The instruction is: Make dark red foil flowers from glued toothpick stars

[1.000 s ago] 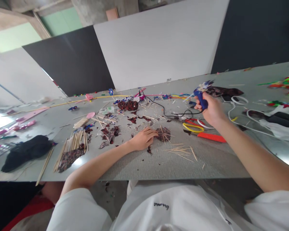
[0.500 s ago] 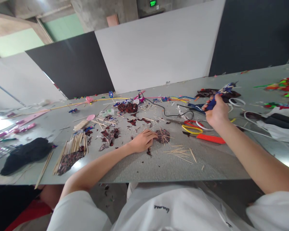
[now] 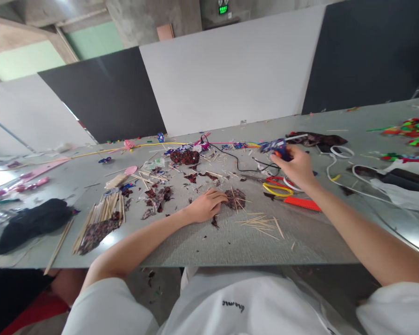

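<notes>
My left hand [image 3: 207, 204] lies on the table with its fingers loosely extended. Its fingertips are at the left edge of a dark red patterned fabric piece [image 3: 238, 201], which has thin wooden sticks crossed over it. Off to the right, raised above the table, my right hand [image 3: 296, 164] is closed around a blue hot glue gun [image 3: 278, 147]. A white glue stick [image 3: 298, 136] juts from the gun. Below that hand lie scissors with yellow and red handles [image 3: 277, 188] and a red-handled tool [image 3: 302, 203]. Loose thin sticks [image 3: 260, 221] are scattered near the front edge.
Dark red scraps [image 3: 158, 199] are strewn left of centre. A bundle of sticks in patterned fabric [image 3: 99, 232] and a black cloth [image 3: 33, 225] lie farther left. A black cord [image 3: 238, 160] and a white cable [image 3: 331, 170] cross the table. Panels [image 3: 230, 74] stand behind.
My right hand has moved left with the glue gun and turned it, so the white stick now points right. My left hand has stayed by the fabric piece.
</notes>
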A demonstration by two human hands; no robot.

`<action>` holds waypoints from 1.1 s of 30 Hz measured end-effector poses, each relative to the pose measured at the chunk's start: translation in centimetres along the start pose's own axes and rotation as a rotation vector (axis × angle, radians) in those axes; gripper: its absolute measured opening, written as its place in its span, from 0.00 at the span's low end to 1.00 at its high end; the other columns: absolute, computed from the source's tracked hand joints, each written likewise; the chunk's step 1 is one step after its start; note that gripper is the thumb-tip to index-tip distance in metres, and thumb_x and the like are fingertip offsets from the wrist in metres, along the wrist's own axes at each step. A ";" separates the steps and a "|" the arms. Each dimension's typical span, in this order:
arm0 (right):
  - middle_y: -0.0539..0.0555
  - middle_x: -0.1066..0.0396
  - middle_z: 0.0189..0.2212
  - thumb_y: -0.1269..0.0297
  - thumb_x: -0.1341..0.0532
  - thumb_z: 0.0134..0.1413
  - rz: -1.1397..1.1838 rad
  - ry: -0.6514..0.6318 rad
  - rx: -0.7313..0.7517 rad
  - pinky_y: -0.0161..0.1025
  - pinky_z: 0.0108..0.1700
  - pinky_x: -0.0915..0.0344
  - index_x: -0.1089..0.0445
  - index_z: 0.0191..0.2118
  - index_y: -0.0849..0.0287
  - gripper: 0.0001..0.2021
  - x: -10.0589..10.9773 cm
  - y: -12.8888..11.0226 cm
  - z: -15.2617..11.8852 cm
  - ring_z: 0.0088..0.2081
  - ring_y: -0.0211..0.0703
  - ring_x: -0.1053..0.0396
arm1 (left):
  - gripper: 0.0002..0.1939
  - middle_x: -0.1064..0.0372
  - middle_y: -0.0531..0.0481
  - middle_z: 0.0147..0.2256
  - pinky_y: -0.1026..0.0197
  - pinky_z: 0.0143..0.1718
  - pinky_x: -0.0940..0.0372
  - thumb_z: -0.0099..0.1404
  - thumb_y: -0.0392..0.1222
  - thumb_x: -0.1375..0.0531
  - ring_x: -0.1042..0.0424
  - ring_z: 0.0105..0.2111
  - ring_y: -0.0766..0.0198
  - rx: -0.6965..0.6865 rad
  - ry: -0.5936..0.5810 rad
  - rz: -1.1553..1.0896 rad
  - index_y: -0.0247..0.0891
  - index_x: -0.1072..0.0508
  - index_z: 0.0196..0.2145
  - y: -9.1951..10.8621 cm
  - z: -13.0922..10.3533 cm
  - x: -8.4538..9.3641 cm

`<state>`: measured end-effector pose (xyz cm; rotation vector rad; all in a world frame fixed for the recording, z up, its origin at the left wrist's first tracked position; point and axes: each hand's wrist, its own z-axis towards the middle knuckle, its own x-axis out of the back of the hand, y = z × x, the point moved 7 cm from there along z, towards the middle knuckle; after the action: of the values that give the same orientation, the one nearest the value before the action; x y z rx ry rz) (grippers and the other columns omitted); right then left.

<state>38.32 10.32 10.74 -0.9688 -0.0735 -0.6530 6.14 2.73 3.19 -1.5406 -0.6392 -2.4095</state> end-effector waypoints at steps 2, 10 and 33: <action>0.56 0.19 0.40 0.48 0.29 0.54 -0.223 -0.077 0.141 0.48 0.41 0.28 0.25 0.44 0.53 0.17 -0.8 -0.8 -0.7 0.39 0.57 0.22 | 0.19 0.25 0.41 0.57 0.46 0.63 0.32 0.75 0.31 0.48 0.30 0.59 0.54 -0.007 -0.002 0.013 0.39 0.26 0.57 0.0 0.0 -0.1; 0.59 0.18 0.48 0.50 0.36 0.61 -0.574 -0.315 0.439 0.50 0.45 0.26 0.27 0.55 0.53 0.20 -4.0 -2.0 -3.4 0.45 0.61 0.19 | 0.18 0.27 0.42 0.58 0.48 0.63 0.33 0.75 0.31 0.48 0.30 0.59 0.54 -0.021 0.007 0.042 0.39 0.28 0.58 -0.2 -0.2 -0.4; 0.62 0.21 0.51 0.52 0.38 0.67 -0.645 -0.471 0.584 0.46 0.45 0.28 0.26 0.57 0.58 0.20 -6.2 -2.6 -6.0 0.46 0.57 0.21 | 0.21 0.29 0.44 0.61 0.47 0.64 0.35 0.76 0.31 0.49 0.33 0.60 0.53 -0.031 -0.034 0.038 0.41 0.26 0.61 -0.3 -0.4 -0.5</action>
<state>30.55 7.58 7.07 -0.4960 -0.9733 -0.9069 5.94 2.77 2.57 -1.5949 -0.5772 -2.3808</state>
